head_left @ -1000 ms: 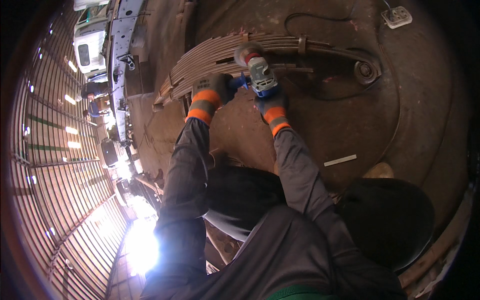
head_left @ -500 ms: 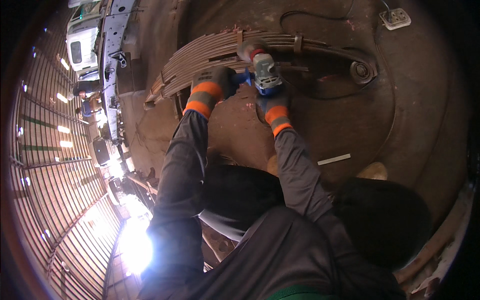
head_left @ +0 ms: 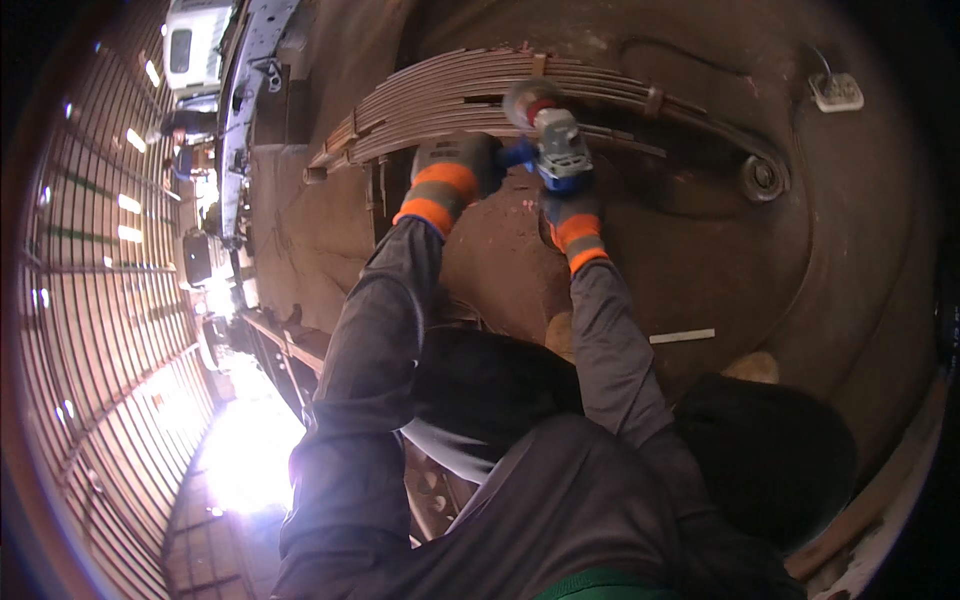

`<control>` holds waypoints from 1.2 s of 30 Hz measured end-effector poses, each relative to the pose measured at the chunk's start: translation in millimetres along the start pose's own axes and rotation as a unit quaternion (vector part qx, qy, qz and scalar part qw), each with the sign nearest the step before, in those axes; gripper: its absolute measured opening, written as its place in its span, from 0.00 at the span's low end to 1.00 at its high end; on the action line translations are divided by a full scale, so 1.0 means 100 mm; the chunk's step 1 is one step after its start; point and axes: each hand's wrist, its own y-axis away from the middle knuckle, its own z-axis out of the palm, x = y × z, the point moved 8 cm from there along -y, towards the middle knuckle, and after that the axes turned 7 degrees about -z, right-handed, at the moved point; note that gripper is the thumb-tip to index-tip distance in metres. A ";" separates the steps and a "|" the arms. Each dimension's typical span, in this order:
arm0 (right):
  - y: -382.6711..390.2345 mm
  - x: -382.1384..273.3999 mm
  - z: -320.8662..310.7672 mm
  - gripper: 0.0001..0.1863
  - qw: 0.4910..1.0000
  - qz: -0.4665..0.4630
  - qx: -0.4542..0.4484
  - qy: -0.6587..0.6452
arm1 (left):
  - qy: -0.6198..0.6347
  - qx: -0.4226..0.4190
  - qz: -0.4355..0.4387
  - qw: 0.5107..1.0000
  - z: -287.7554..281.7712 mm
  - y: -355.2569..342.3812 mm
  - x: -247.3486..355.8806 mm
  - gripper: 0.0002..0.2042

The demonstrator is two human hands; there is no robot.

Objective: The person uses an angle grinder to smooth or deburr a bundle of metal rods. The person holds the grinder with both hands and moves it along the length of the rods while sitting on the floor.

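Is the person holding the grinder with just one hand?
No, the right hand grips the angle grinder body and the left hand holds its side, both in gloves.

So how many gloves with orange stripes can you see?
2. The left hand's glove rests by the leaf spring; the right hand's glove holds the grinder.

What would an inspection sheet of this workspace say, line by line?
Surface: rusty brown floor, dusty.
Job's things: angle grinder, disc against a curved leaf spring stack.
Clutter: pale flat strip on the floor.
Hands: left hand gloved, grip on the grinder's side; right hand gloved, grip on its body.
Cables: dark cable looping on the floor; white socket block with its lead.
Surroundings: metal grating at left, vehicle chassis rail.
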 end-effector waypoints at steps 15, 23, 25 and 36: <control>0.21 0.10 0.50 0.38 0.951 -0.140 0.121 0.249 | 0.022 0.063 0.100 0.993 0.37 0.29 -0.56 0.12; 0.10 -0.47 1.29 0.32 0.987 -0.029 0.040 -0.152 | 0.088 -0.021 -0.064 0.994 1.01 0.29 -1.80 0.15; 0.15 -0.30 1.52 0.30 0.986 -0.008 0.041 -0.163 | 0.096 -0.018 -0.051 0.994 1.11 0.44 -1.88 0.16; 0.54 -0.58 1.75 0.37 0.972 -0.138 -0.157 0.108 | 0.434 0.001 -0.235 0.870 2.93 1.40 -2.19 0.21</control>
